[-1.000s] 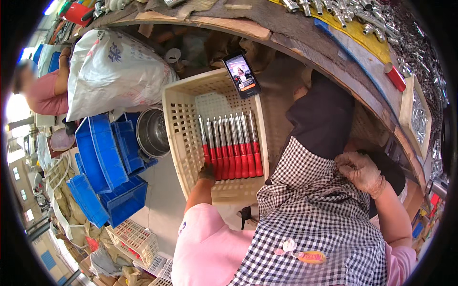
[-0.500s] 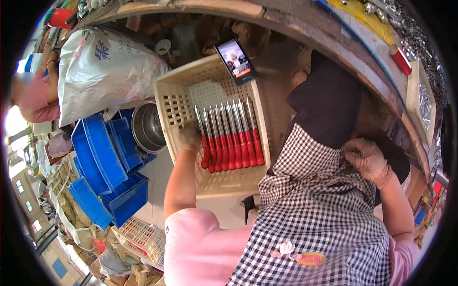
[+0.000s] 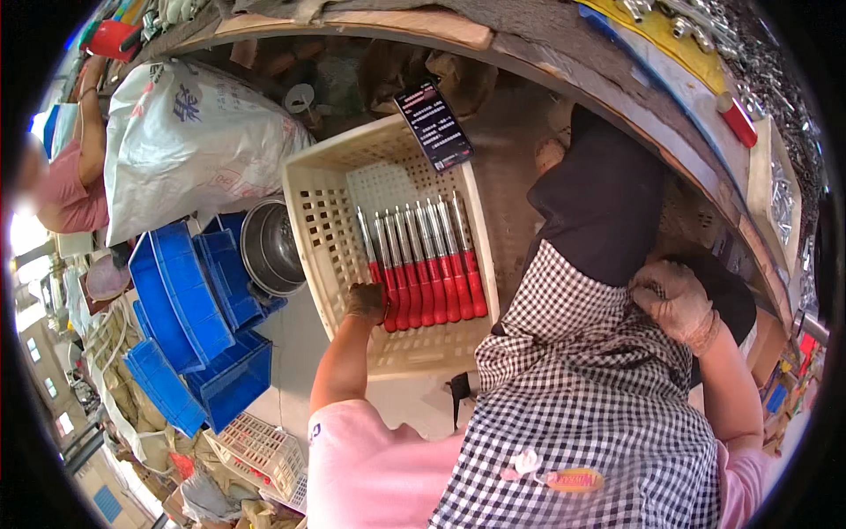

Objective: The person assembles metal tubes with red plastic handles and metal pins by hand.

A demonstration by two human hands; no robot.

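In a cream plastic crate (image 3: 414, 363), a row of several tools with red handles and shiny metal shafts (image 3: 436, 282) lies side by side, shafts pointing away from me. My gloved left hand (image 3: 366, 301) reaches in at the crate's left side, its fingers closed around the lower handle of the leftmost red-handled tool (image 3: 367, 238). My gloved right hand (image 3: 674, 301) rests on the black-and-white checked apron (image 3: 590, 370) over my lap. Its fingers are curled in, and what they hold, if anything, is hidden.
A phone (image 3: 434, 125) with a lit screen lies across the crate's far rim. Left of the crate stand a metal bowl (image 3: 275, 247), stacked blue bins (image 3: 189, 300) and a white sack (image 3: 189, 145). A workbench edge (image 3: 370, 31) curves along the far side. Another person (image 3: 75, 181) is at far left.
My left hand has come down slightly and closed on the leftmost tool's handle. The phone screen has switched from a picture to text on dark. My right hand stays put.
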